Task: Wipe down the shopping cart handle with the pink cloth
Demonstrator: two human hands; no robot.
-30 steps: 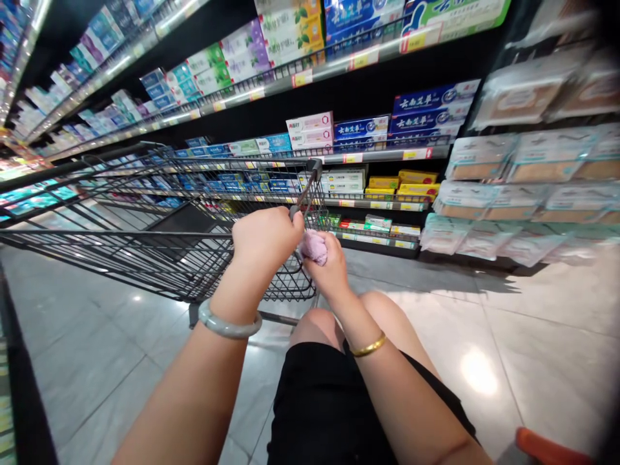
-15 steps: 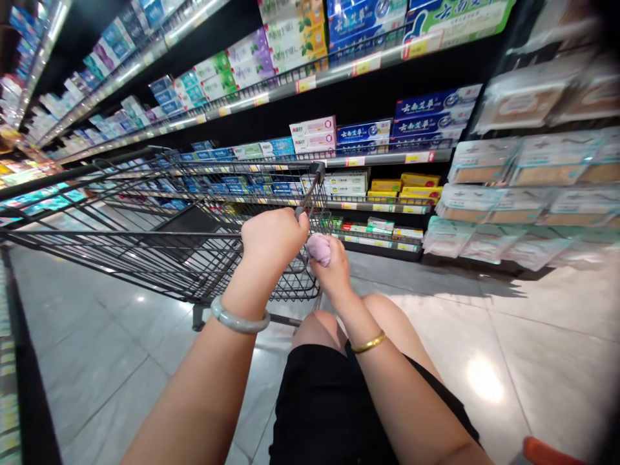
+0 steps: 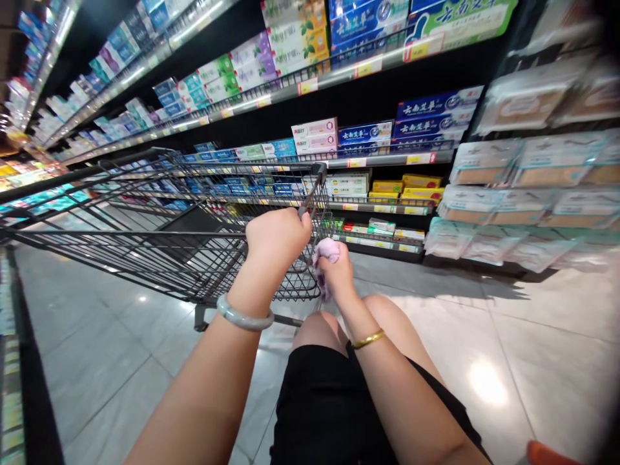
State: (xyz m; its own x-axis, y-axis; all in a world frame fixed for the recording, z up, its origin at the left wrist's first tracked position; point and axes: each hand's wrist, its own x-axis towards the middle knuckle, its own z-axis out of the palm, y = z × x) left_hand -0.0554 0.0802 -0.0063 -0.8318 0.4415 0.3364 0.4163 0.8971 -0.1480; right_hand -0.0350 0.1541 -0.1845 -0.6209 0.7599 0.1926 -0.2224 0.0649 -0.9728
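Observation:
A black wire shopping cart (image 3: 194, 236) stands ahead of me and to the left. My left hand (image 3: 277, 240), with a pale bangle on its wrist, is wrapped around the cart's end rail. Just right of it, my right hand (image 3: 338, 268) clutches a bunched lilac cloth (image 3: 328, 250), part of which hangs below the fist. The cloth is close to the cart's end; whether it touches the wire is hard to tell. A gold bangle circles my right wrist.
Store shelves (image 3: 281, 90) with toothpaste boxes (image 3: 429, 116) run along the far side. Clear plastic packs (image 3: 547, 158) hang at the right. Grey floor tiles (image 3: 106, 361) lie below. Another shelf edge (image 3: 12, 387) is at the left, an orange object (image 3: 547, 453) at the lower right.
My right hand has dropped slightly and turned, and more of the lilac cloth now hangs below it. My left hand keeps its grip on the rail.

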